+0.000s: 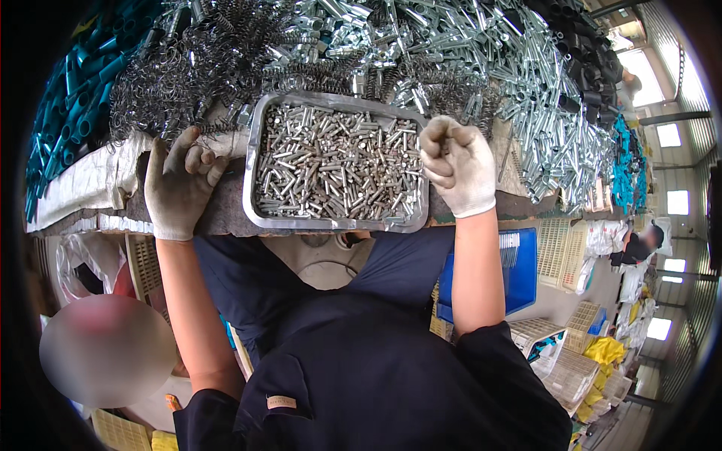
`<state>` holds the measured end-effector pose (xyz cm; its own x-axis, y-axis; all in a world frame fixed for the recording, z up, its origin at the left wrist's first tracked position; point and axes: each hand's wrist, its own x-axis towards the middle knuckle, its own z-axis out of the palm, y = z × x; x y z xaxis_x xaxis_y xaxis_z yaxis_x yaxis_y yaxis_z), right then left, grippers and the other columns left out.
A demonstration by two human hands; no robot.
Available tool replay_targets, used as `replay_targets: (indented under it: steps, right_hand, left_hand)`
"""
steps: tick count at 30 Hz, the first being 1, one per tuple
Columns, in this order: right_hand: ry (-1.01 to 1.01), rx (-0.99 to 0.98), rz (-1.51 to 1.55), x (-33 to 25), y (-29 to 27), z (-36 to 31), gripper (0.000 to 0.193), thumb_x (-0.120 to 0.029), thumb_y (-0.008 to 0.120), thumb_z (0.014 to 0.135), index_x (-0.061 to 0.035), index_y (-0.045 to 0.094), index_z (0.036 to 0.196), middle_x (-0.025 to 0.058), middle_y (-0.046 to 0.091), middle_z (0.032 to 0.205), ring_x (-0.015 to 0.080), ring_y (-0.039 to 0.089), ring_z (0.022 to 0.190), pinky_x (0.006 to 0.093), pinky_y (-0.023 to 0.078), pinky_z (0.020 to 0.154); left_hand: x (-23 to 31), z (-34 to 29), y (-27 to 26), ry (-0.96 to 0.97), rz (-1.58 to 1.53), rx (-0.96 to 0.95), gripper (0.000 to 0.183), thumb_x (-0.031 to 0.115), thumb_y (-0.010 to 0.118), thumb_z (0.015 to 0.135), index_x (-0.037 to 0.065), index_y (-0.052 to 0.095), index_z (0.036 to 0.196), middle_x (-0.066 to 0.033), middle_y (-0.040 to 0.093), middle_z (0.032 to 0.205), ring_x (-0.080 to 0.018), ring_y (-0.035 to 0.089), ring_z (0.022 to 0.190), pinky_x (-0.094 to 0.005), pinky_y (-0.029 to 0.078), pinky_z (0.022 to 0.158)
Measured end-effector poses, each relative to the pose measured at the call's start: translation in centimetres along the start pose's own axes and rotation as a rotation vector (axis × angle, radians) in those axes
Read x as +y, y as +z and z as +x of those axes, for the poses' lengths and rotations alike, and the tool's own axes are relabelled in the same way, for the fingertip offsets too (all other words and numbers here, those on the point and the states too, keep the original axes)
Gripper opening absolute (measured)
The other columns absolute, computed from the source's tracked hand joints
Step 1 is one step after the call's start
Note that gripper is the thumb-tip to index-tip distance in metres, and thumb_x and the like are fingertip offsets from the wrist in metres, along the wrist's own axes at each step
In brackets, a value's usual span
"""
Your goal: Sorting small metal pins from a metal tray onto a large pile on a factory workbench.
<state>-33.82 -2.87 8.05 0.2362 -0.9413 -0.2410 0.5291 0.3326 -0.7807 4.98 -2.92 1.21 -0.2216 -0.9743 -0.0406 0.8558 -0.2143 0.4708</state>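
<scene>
A grey metal tray (254, 184) full of short metal pins (338, 161) sits at the table's near edge, between my hands. Left of it, my left hand (179, 180), in a white glove with a darkened palm, is raised with its fingers loosely bent and apart; nothing shows in it. My right hand (460, 167), gloved too, is at the tray's right rim. Its fingers are curled in, and whatever may be between them is hidden. Beyond the tray lie coiled springs (203, 75) and shiny metal tubular parts (466, 45) in heaps.
Teal tubes (83, 105) are piled at the far left, black sleeves (583, 60) at the far right. Below the table are a blue bin (520, 270) and cream crates (560, 252). One person (639, 246) is at the right, another (105, 349) at lower left.
</scene>
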Motion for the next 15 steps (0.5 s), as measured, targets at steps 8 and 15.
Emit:
replay_targets:
  steps: [8,15]
  right_hand:
    - [-0.262,0.099,-1.294,1.8,1.8,2.3,0.024,-0.019,0.066,0.081,-0.0035,0.074,0.097,0.0118,0.073,0.089,0.0186,0.068,0.076,0.0292,0.052,0.071]
    - [-0.225,0.196,-1.662,1.8,0.9,2.9,0.026,-0.029,0.067,0.075,-0.0128,0.075,0.094,0.0124,0.071,0.085,0.0258,0.068,0.077,0.0341,0.053,0.074]
  left_hand:
    - [-0.1,0.1,-0.3,0.003,0.010,-0.007,0.058,0.046,0.033,0.102,-0.005,0.051,0.123,-0.0065,0.048,0.077,-0.0255,0.058,0.092,-0.0458,0.046,0.096]
    - [-0.1,0.0,-0.2,0.006,0.001,-0.021,0.058,0.046,0.033,0.102,-0.006,0.051,0.124,-0.0059,0.046,0.076,-0.0240,0.055,0.089,-0.0452,0.047,0.095]
